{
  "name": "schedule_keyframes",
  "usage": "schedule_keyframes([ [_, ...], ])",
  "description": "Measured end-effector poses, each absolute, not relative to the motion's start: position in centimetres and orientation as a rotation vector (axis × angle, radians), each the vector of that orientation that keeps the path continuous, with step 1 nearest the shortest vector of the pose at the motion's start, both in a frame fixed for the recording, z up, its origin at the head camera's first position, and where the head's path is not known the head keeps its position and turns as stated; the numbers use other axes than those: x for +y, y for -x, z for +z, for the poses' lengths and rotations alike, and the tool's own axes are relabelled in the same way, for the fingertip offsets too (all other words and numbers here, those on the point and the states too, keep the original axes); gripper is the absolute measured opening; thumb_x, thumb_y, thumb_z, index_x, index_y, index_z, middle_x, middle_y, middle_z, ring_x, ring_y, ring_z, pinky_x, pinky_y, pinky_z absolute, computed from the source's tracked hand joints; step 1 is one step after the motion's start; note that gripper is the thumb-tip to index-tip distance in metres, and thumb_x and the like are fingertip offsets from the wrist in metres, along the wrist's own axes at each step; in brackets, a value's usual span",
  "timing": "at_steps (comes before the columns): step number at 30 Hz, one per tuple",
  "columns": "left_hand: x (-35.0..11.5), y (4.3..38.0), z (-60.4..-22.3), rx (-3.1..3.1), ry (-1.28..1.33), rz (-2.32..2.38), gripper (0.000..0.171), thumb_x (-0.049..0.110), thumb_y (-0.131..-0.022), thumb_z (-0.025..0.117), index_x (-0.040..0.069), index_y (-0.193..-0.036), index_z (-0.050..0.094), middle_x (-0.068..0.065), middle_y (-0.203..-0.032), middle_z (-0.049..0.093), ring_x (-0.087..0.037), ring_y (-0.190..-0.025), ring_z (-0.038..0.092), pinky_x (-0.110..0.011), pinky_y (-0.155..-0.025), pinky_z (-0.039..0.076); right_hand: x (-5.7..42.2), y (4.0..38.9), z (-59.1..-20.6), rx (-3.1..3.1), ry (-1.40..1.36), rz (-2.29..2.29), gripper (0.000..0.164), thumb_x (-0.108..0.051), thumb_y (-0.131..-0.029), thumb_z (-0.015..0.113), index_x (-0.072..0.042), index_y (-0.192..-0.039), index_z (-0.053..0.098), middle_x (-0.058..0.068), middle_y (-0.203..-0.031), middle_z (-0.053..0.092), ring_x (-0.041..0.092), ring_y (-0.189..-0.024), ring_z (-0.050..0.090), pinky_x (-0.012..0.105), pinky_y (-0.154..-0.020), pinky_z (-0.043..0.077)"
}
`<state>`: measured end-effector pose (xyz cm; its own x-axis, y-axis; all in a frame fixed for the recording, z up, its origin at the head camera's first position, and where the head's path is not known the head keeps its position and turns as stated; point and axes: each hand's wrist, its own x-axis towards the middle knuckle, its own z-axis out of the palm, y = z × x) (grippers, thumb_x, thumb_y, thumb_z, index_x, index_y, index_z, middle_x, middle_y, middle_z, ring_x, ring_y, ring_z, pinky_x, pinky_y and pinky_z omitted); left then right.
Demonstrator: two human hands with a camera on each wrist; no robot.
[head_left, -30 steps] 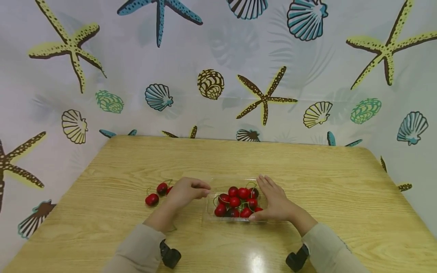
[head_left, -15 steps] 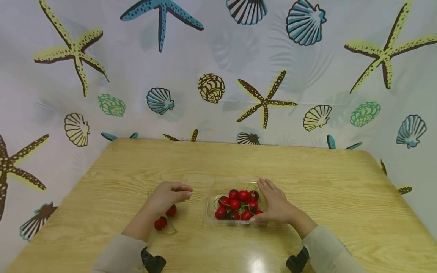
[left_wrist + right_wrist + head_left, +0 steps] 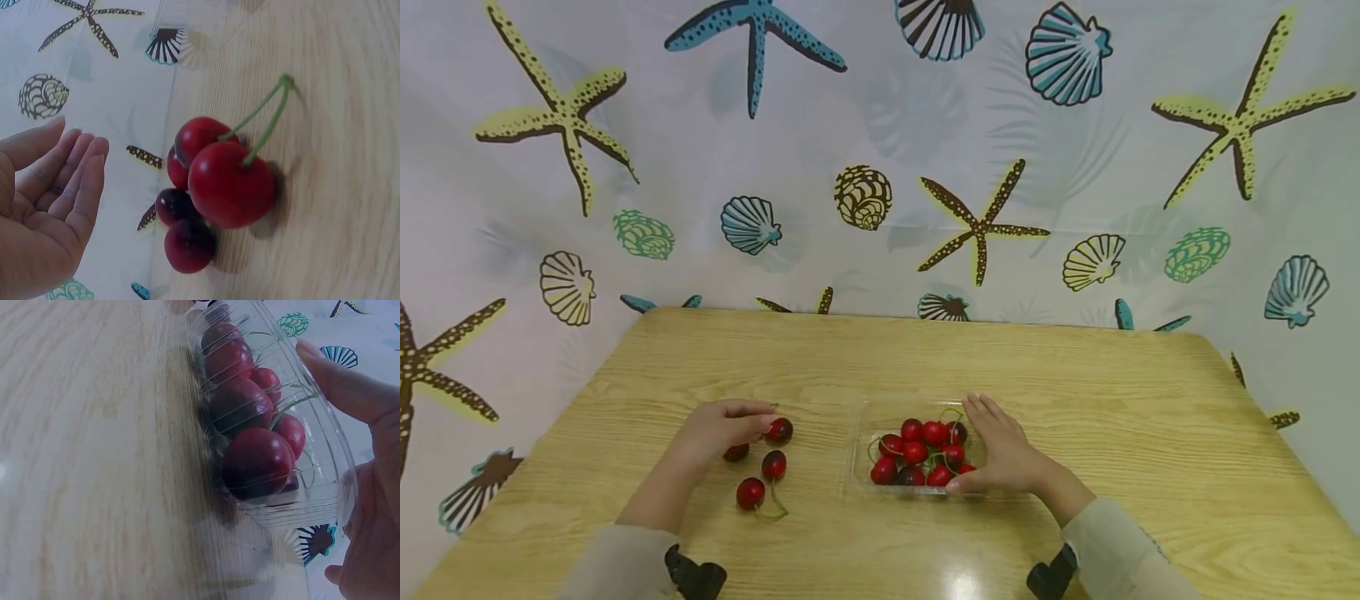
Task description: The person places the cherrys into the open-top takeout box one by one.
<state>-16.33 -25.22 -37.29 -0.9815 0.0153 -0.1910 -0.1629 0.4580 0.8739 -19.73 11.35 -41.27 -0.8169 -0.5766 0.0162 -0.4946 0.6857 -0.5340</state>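
Note:
My left hand point(image 3: 718, 429) is over the loose cherries on the left of the table, its thumb and fingertips right by a dark red cherry point(image 3: 780, 431). In the left wrist view that hand point(image 3: 59, 200) has its thumb apart from the gently bent fingers, with nothing between them. Two cherries joined by green stems lie nearest that camera, the front cherry point(image 3: 231, 187) largest. My right hand point(image 3: 1003, 446) rests against the right end of a clear plastic container point(image 3: 854, 467), fingers extended along the far side and thumb at the near rim. Several stemmed cherries point(image 3: 256, 462) fill the container.
The wooden table point(image 3: 1112, 400) reaches back to a white curtain point(image 3: 820, 125) printed with starfish and shells. Another loose cherry point(image 3: 750, 494) lies toward the front left, its stem pointing at the container.
My left hand has moved left, from beside the container to the loose cherries, uncovering the ones nearer the front. My right hand stays at the container's right end.

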Motion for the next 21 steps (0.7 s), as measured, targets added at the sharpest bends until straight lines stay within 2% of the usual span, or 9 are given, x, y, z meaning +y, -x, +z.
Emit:
schedule_keyframes([
  [7,-26.6,16.8,-37.5,2.492,0.198,1.638,0.05,0.029,-0.083,0.057,-0.004,-0.119,0.048,-0.017,-0.116,0.051,-0.029,-0.106,0.048,-0.042,-0.09,0.033,11.4,19.9,-41.4,2.744,0.867,-0.807,0.111,-0.054,-0.06,0.069,0.002,-0.137,0.013,0.016,-0.142,0.009,0.03,-0.129,0.001,0.055,-0.095,0.006],
  [13,-27.8,17.1,-38.0,2.5,0.217,1.649,0.053,0.03,-0.087,0.051,-0.007,-0.123,0.041,-0.022,-0.122,0.044,-0.028,-0.106,0.048,-0.038,-0.089,0.035,11.4,19.9,-41.3,2.741,0.87,-0.81,0.111,-0.054,-0.059,0.07,0.003,-0.136,0.013,0.017,-0.141,0.01,0.031,-0.128,0.002,0.056,-0.095,0.007],
  [21,-29.3,17.5,-39.2,2.523,0.327,1.671,0.057,0.032,-0.085,0.053,-0.007,-0.124,0.041,-0.022,-0.122,0.043,-0.025,-0.104,0.049,-0.034,-0.086,0.038,11.4,19.9,-41.4,2.739,0.864,-0.812,0.111,-0.054,-0.06,0.069,0.001,-0.137,0.012,0.016,-0.142,0.009,0.029,-0.129,0.001,0.056,-0.095,0.006],
])
